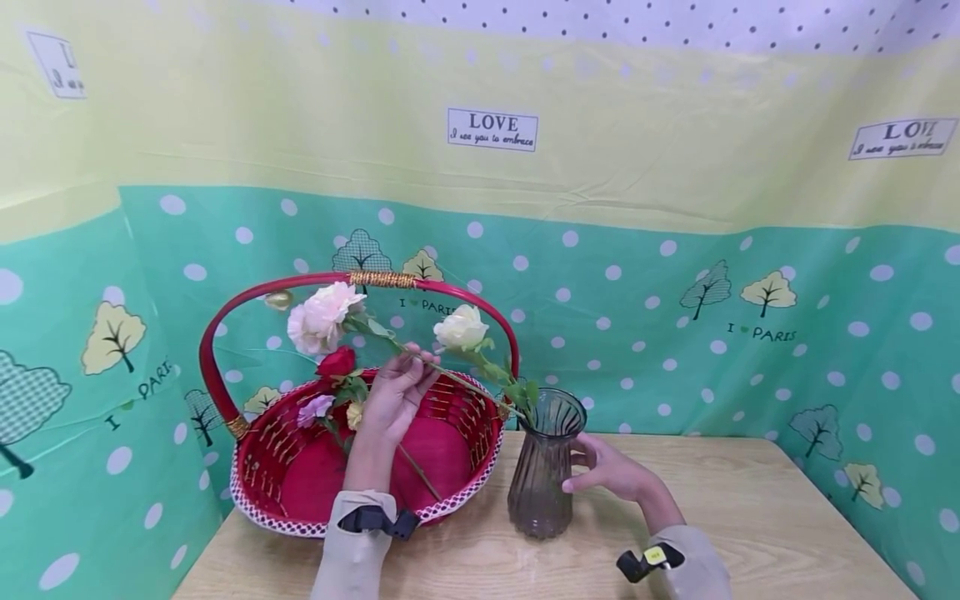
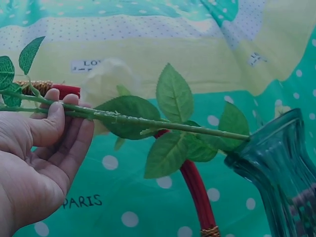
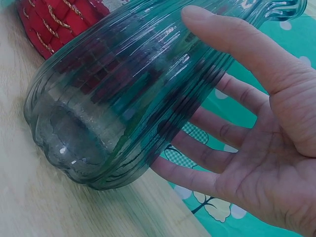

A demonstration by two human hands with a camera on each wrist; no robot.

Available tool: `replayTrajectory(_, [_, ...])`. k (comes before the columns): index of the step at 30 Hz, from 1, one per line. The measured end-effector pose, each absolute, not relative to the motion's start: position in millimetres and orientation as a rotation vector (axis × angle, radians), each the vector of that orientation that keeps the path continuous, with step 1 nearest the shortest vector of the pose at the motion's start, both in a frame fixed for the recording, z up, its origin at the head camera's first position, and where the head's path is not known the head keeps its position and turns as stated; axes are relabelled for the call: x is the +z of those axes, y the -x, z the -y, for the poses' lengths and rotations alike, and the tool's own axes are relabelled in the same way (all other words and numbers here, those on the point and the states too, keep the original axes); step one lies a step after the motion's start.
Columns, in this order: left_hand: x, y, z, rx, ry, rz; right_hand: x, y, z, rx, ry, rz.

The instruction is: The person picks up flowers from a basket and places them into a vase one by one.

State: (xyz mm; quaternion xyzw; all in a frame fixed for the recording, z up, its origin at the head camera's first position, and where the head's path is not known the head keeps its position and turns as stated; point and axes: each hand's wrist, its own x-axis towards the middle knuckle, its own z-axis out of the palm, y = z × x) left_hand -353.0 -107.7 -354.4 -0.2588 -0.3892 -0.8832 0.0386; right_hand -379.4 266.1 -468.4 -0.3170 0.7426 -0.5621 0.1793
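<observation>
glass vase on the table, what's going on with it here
A person's left hand pinches the green stem of a pale pink ruffled flower, its end at the mouth of the ribbed smoky glass vase; whether it is inside is unclear. The right hand holds the vase's side. A creamy white flower leans in the vase. A red flower, a purple flower and a yellow flower are in the red woven basket.

Pale beige sleeves [image 1: 351, 558], black wrist straps [image 1: 360, 518] with small black blocks [image 1: 405, 525], yellow label [image 1: 655, 556] on the right.
</observation>
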Motion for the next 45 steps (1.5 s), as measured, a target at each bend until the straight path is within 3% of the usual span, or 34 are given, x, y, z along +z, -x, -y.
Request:
replayTrajectory(8, [-359, 352, 88, -2.660, 0.643, 1.344, -468, 379, -266, -1.594, 0.889, -2.091])
replayTrajectory(20, [-369, 343, 63, -2.594, 0.615, 1.503, -462, 376, -266, -1.559, 0.955, -2.080])
replayTrajectory(45, [-346, 331, 22, -2.179, 0.570, 1.870, -458, 374, -269, -1.556, 0.962, -2.000])
